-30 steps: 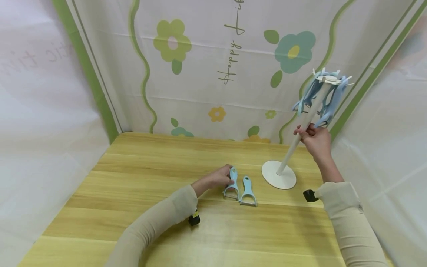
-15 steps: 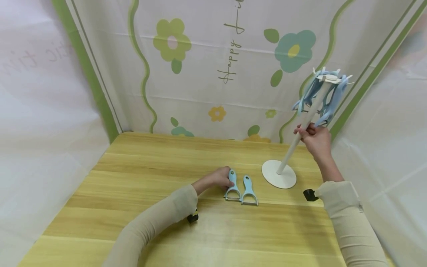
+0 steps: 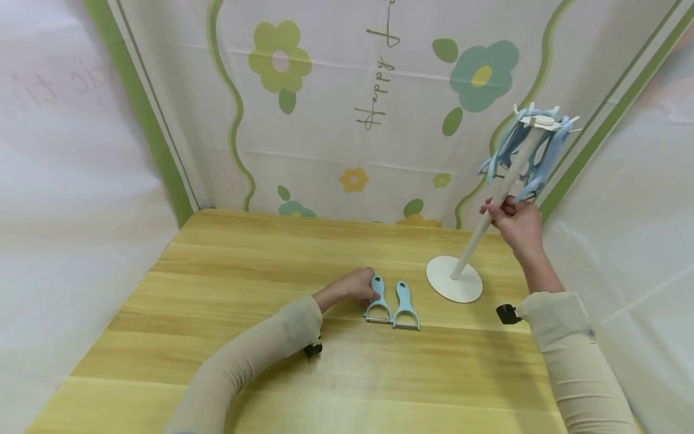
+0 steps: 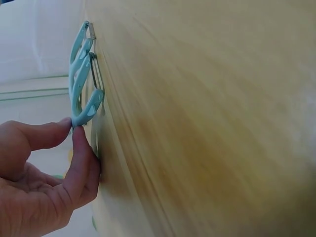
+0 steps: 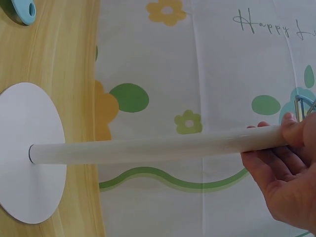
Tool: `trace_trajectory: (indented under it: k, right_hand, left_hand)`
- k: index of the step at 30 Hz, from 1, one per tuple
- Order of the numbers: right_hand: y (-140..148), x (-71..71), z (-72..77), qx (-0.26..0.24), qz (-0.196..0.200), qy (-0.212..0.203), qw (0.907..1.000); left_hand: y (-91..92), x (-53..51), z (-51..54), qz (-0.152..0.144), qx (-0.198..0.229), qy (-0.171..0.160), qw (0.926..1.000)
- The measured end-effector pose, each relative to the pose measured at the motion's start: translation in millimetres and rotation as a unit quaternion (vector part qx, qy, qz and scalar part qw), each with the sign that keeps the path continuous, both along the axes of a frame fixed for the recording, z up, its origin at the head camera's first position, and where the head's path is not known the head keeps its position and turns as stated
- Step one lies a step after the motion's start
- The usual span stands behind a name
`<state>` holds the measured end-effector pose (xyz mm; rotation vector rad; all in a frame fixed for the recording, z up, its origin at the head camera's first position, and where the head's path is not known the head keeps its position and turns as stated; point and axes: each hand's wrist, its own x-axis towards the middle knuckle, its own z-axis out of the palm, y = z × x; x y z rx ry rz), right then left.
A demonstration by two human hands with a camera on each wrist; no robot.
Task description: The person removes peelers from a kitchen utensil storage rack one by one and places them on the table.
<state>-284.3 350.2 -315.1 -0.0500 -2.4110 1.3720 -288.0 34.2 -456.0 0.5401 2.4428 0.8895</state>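
Two light-blue Y-shaped peelers lie side by side on the wooden table, blades toward the near side. My left hand (image 3: 359, 286) pinches the handle of the left peeler (image 3: 378, 289) between thumb and finger; the left wrist view shows this pinch at the near end of the peeler (image 4: 88, 106). The right peeler (image 3: 403, 295) is beside it, its frame close against the first. With my right hand (image 3: 519, 226) I grip the white pole (image 3: 477, 241) of a stand, just below several blue peelers (image 3: 550, 157) hanging from its top hooks. In the right wrist view, fingers wrap the pole (image 5: 163, 150).
The stand's round white base (image 3: 454, 293) rests on the table (image 3: 260, 253) near its right side. A floral curtain (image 3: 325, 126) hangs behind the table's back edge, with white cloth at both sides. Black wrist cameras (image 3: 508, 314) sit below each cuff.
My left hand and the pinched peeler shifted slightly; that peeler now stands more in line with the other. My right hand keeps its grip on the pole. The head view tilted slightly.
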Motion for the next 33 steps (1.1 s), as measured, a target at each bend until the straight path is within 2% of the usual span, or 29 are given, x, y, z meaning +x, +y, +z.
trace_trajectory:
  k: [7, 14, 19, 22, 27, 31, 33]
  right_hand:
    - [6, -0.4, 4.7, -0.011, 0.024, 0.007, 0.9996]
    - [7, -0.5, 7.7, -0.063, 0.035, 0.032, 0.9969]
    - [10, -0.5, 9.6, -0.068, 0.041, 0.012, 0.9968]
    - [12, -0.4, 11.2, -0.088, 0.057, 0.004, 0.9945]
    - [13, -0.2, 13.8, -0.139, 0.087, 0.004, 0.9865]
    - [11, -1.8, 13.0, -0.133, 0.088, 0.006, 0.9871]
    - [9, -3.6, 12.3, -0.125, 0.086, 0.007, 0.9883]
  left_hand:
    - [1.2, -0.7, 3.8, -0.006, 0.000, 0.001, 1.0000]
    - [0.1, -2.1, 2.3, -0.009, 0.014, -0.008, 0.9998]
    - [-6.2, -7.1, 4.4, -0.027, 0.020, 0.000, 0.9994]
    - [-10.6, -11.0, 11.9, -0.037, 0.029, 0.013, 0.9988]
    - [-9.5, -18.8, 31.7, -0.056, 0.052, 0.038, 0.9963]
    - [-2.1, -28.7, 45.0, -0.089, 0.077, 0.081, 0.9898]
    - [3.3, -33.0, 55.7, -0.104, 0.099, 0.096, 0.9850]
